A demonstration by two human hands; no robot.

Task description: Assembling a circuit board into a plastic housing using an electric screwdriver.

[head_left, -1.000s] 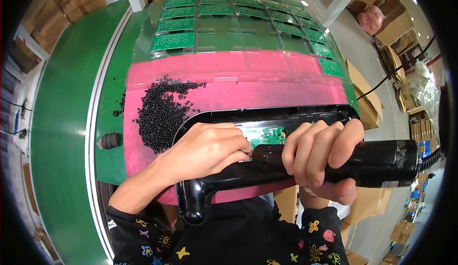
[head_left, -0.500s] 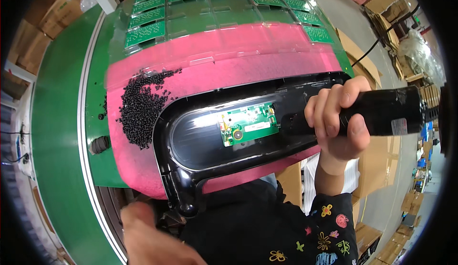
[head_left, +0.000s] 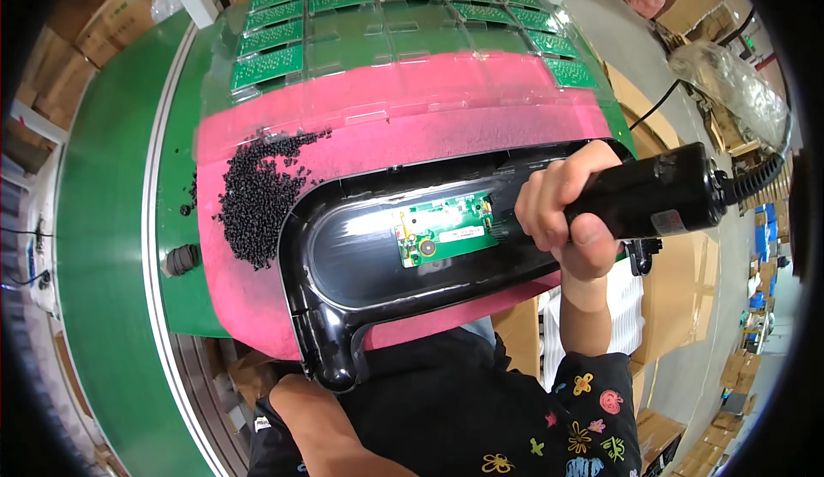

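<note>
My right hand (head_left: 571,219) is wrapped round a black cylindrical electric screwdriver (head_left: 648,194), whose coiled cable leaves its right end. The driver lies nearly level, its front end pointing left at the right edge of a green circuit board (head_left: 446,232). That board sits inside a long black plastic housing (head_left: 378,297), open side up on a pink mat (head_left: 481,91). I cannot make out whether the tip touches a screw. At the bottom, my left forearm (head_left: 330,425) shows beside the housing's lower left leg; the fingers of my left hand are hidden.
Small black screws (head_left: 253,206) are heaped left of the housing. Clear trays (head_left: 403,35) with several green boards stand at the far side. A dark grey roll (head_left: 180,260) lies on the green table (head_left: 103,245) at left. Cardboard (head_left: 678,297) stands at right.
My right hand and the screwdriver have shifted left, toward the circuit board. My left hand has left its place at the lower left, and now its forearm shows there with fingers hidden.
</note>
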